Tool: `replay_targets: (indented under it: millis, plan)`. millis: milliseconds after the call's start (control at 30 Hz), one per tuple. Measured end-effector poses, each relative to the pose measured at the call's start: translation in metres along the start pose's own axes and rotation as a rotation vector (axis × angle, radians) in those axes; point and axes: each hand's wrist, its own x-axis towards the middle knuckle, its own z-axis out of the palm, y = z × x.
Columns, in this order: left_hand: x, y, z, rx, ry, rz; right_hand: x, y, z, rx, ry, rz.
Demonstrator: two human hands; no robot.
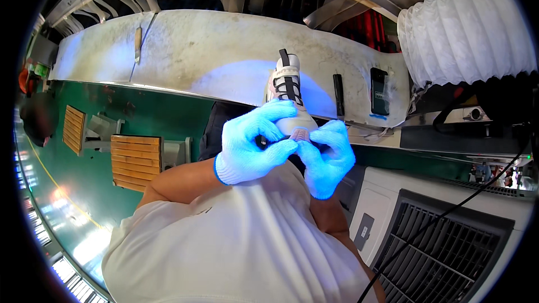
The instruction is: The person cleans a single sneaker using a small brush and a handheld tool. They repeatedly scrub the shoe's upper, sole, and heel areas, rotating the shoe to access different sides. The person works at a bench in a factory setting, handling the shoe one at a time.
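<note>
A light beige sneaker [287, 81] with black laces and a black pull tab points its toe toward me, at the near edge of the workbench. At its toe sits a small pinkish-brown ribbed piece [300, 134]. My left hand [255, 143], in a white knit glove lit blue, is closed on the left side of the shoe's front, thumb by the toe. On the other side my right hand [327, 157], gloved alike, pinches at the toe piece. Part of the shoe's front is hidden behind the fingers.
On the long, stained workbench [185, 50] lie a wooden-handled tool [138, 46], a slim black object [338, 94] and a phone-like black device [379, 91]. A white corrugated duct [466, 28] hangs at the right. Slatted wooden seats [135, 160] stand left; a grilled machine [435, 247] is at lower right.
</note>
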Motion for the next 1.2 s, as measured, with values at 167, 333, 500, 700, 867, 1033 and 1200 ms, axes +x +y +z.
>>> replay_targets:
  millis: [167,333,500,700,867,1033,1200]
  plan:
    - [0.002,0.004,-0.003,-0.036,-0.023,-0.075,-0.009,-0.012,0.008,0.128,0.124,0.278]
    - [0.004,0.009,-0.006,-0.188,-0.039,-0.273,-0.003,-0.014,0.001,0.089,0.042,0.324]
    - [0.015,0.004,-0.033,-0.095,-0.327,-0.374,-0.005,-0.021,0.012,0.029,-0.1,0.258]
    - [0.018,-0.005,-0.041,-0.356,-0.269,-0.461,0.002,-0.025,0.026,0.017,-0.116,0.217]
    - [0.03,0.005,-0.041,-0.188,-0.329,-0.387,0.008,-0.024,0.027,-0.257,-0.108,0.083]
    - [0.037,-0.01,-0.042,-0.04,-0.4,-0.224,0.013,-0.015,0.02,-0.268,-0.059,0.092]
    - [0.048,-0.011,-0.048,-0.029,-0.436,-0.246,0.022,-0.002,0.025,-0.19,-0.025,0.077]
